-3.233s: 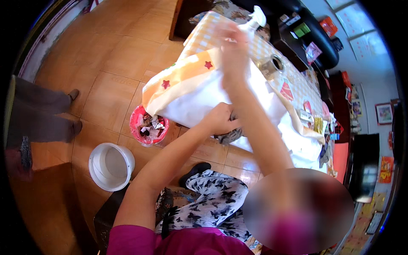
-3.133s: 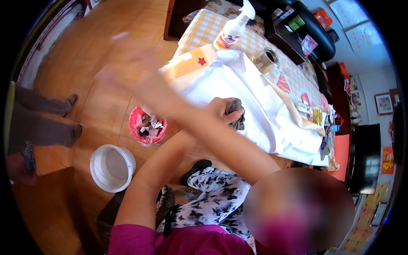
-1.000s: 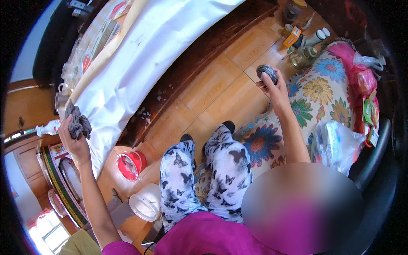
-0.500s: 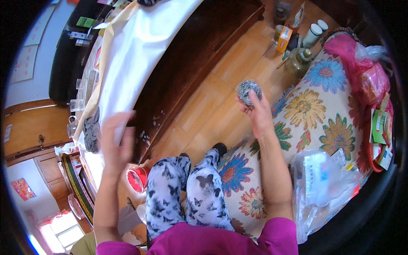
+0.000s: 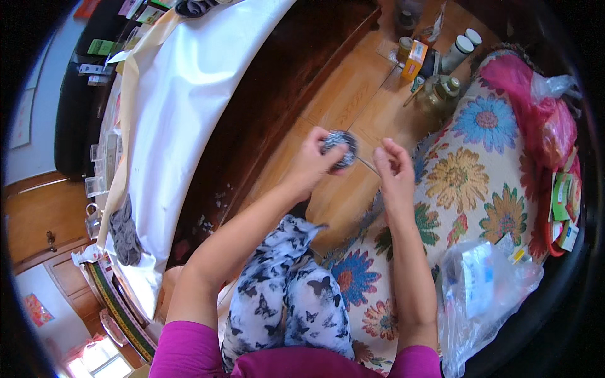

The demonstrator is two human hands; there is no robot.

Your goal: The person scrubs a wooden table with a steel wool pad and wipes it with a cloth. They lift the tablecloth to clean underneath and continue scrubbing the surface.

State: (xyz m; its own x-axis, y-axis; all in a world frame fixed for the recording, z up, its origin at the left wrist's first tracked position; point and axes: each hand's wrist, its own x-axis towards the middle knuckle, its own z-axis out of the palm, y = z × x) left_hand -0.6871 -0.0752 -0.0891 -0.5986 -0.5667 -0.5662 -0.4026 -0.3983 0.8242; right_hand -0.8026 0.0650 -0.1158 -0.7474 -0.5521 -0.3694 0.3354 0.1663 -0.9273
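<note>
A round, dark grey and whitish ball (image 5: 341, 148), which looks wound from yarn or thin strand, is gripped in my left hand (image 5: 315, 162) in front of my knees. Motion blurs it a little. From the ball a thin pale strand (image 5: 367, 166) runs across to my right hand (image 5: 396, 171), whose curled fingers close on its end. Both hands hang over the wooden floor, a short gap apart. My legs in butterfly-print trousers (image 5: 318, 302) are below.
At left stands a table with a white cover (image 5: 189, 69) and a grey cloth item (image 5: 127, 234). A flowered couch cover (image 5: 457, 176) lies right, with a clear plastic bag (image 5: 482, 283) and a pink bag (image 5: 548, 126). A glass jug (image 5: 435, 97) and an orange box (image 5: 414, 58) stand beyond.
My left hand has swung right from beside the table and taken the ball from my right hand. My right hand has let go of the ball and now holds the strand.
</note>
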